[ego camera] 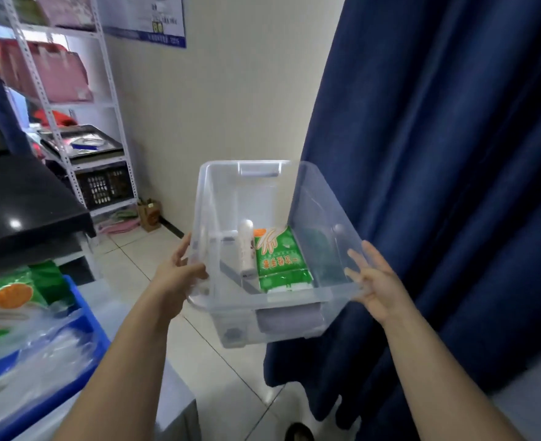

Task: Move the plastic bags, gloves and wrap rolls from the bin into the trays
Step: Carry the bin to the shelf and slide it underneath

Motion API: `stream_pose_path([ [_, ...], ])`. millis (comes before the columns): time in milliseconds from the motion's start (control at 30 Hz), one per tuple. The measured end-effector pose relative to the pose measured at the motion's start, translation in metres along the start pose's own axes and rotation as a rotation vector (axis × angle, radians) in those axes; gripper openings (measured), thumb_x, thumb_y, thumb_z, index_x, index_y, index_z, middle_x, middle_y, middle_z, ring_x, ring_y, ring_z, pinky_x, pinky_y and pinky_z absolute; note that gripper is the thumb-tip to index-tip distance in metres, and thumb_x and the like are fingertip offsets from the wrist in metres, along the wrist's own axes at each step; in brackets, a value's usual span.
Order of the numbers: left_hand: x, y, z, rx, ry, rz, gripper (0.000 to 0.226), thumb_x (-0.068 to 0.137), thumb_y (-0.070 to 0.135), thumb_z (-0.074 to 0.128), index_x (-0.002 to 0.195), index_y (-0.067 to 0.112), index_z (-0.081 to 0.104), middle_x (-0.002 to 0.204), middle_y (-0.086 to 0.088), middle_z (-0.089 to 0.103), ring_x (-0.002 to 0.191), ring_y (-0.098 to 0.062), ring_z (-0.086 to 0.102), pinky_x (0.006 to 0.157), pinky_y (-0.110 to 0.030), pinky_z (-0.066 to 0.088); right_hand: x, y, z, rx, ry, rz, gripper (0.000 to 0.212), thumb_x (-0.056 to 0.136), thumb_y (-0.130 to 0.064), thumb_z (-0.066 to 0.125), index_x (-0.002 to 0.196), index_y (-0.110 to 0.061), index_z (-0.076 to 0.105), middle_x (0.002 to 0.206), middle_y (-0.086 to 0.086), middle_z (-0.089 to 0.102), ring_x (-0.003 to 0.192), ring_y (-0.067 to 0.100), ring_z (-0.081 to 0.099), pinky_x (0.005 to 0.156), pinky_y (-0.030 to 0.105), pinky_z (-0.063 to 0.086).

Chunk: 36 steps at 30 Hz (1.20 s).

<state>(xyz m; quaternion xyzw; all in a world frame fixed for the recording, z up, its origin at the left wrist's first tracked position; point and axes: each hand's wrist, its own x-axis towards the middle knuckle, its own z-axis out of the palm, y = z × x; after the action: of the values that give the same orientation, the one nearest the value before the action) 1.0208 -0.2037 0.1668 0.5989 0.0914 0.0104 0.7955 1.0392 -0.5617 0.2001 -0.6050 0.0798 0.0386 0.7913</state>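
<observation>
A clear plastic bin [313, 198] is held up in the air over the tiled floor, between my two hands. My left hand [180, 268] grips its left wall near the front corner, thumb over the rim. Against the bin's right wall my right hand [374, 281] presses with fingers spread and straight. Inside the bin lie a green pack of disposable gloves [281, 262] and a white wrap roll [248, 249] beside it. A blue tray [81, 316] at the lower left holds clear plastic bags [33, 361] and another green glove pack [11, 294].
A dark blue curtain [453, 186] hangs close on the right. At the left stands a black countertop [24, 202], and behind it a white metal shelf [103, 100] with bags and a black crate. A small cardboard box [149, 214] sits on the floor by the wall.
</observation>
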Motion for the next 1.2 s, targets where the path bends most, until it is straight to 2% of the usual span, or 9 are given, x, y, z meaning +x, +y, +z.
stream_pose_path([
  [167,0.119,0.004,-0.025,-0.009,0.121,-0.007,0.088,0.064,-0.019,0.053,0.123,0.045,0.058,0.107,-0.009,0.072,0.090,-0.036,0.068,0.065,-0.043,0.058,0.156,0.004,0.048,-0.042,-0.166,0.052,0.070,0.088,0.012,0.033,0.145,-0.028,0.026,0.129,-0.015,0.055,0.095,0.008,0.058,0.069,0.034,0.037],
  [333,0.219,0.025,-0.048,0.137,0.262,0.015,0.078,0.056,-0.001,0.051,0.113,0.052,0.058,0.102,0.004,0.070,0.089,-0.024,0.062,0.072,-0.045,0.041,0.310,0.005,0.118,-0.114,-0.338,0.078,0.061,0.081,0.012,0.035,0.123,-0.027,0.056,0.094,-0.011,0.068,0.062,0.012,0.051,0.053,0.025,0.034],
  [400,0.250,0.029,-0.065,0.107,0.388,0.016,0.084,0.061,-0.002,0.051,0.119,0.059,0.052,0.103,0.023,0.069,0.090,-0.011,0.067,0.072,-0.038,0.048,0.361,0.005,0.153,-0.171,-0.418,0.100,0.046,0.087,0.000,0.040,0.106,-0.034,0.064,0.087,-0.002,0.059,0.071,0.020,0.047,0.056,0.029,0.034],
  [467,0.277,0.029,-0.083,0.051,0.532,-0.001,0.088,0.070,-0.009,0.049,0.137,0.048,0.039,0.117,0.020,0.063,0.096,-0.013,0.067,0.075,-0.042,0.052,0.407,0.010,0.189,-0.164,-0.517,0.115,0.049,0.086,0.002,0.041,0.098,-0.038,0.066,0.093,0.001,0.062,0.075,0.023,0.049,0.058,0.032,0.034],
  [667,0.354,0.044,-0.160,-0.014,0.712,-0.056,0.092,0.075,-0.014,0.047,0.143,0.044,0.029,0.125,0.005,0.061,0.099,-0.031,0.066,0.088,-0.051,0.050,0.512,0.037,0.303,-0.183,-0.566,0.191,0.065,0.070,0.004,0.043,0.119,-0.036,0.059,0.109,0.000,0.070,0.072,0.023,0.060,0.060,0.029,0.041],
  [800,0.421,0.071,-0.224,-0.024,0.739,-0.047,0.094,0.073,-0.017,0.047,0.145,0.040,0.029,0.119,0.008,0.062,0.087,-0.019,0.071,0.054,-0.029,0.055,0.569,0.046,0.394,-0.185,-0.623,0.182,0.060,0.061,0.000,0.043,0.092,-0.044,0.071,0.090,-0.008,0.074,0.059,0.015,0.060,0.050,0.023,0.040],
  [867,0.457,0.089,-0.259,-0.006,0.743,-0.033,0.096,0.070,-0.020,0.046,0.144,0.039,0.030,0.108,0.016,0.063,0.080,-0.007,0.071,0.049,-0.022,0.052,0.603,0.052,0.440,-0.171,-0.618,0.186,0.063,0.058,0.000,0.044,0.101,-0.039,0.069,0.096,-0.007,0.074,0.066,0.015,0.064,0.049,0.022,0.045],
  [1000,0.518,0.121,-0.326,0.008,0.769,0.004,0.097,0.068,-0.020,0.046,0.136,0.048,0.035,0.089,0.024,0.071,0.075,0.007,0.067,0.052,-0.016,0.051,0.669,0.067,0.529,-0.114,-0.587,0.254,0.074,0.071,0.018,0.032,0.124,-0.031,0.049,0.111,-0.002,0.069,0.091,0.027,0.065,0.074,0.038,0.046],
  [1200,0.595,0.148,-0.435,-0.100,0.893,0.045,0.090,0.070,-0.016,0.050,0.136,0.045,0.042,0.110,0.010,0.070,0.095,-0.021,0.068,0.078,-0.042,0.050,0.759,0.107,0.675,-0.060,-0.707,0.297,0.075,0.066,0.021,0.027,0.111,-0.030,0.058,0.109,-0.005,0.071,0.091,0.017,0.070,0.057,0.028,0.055],
])
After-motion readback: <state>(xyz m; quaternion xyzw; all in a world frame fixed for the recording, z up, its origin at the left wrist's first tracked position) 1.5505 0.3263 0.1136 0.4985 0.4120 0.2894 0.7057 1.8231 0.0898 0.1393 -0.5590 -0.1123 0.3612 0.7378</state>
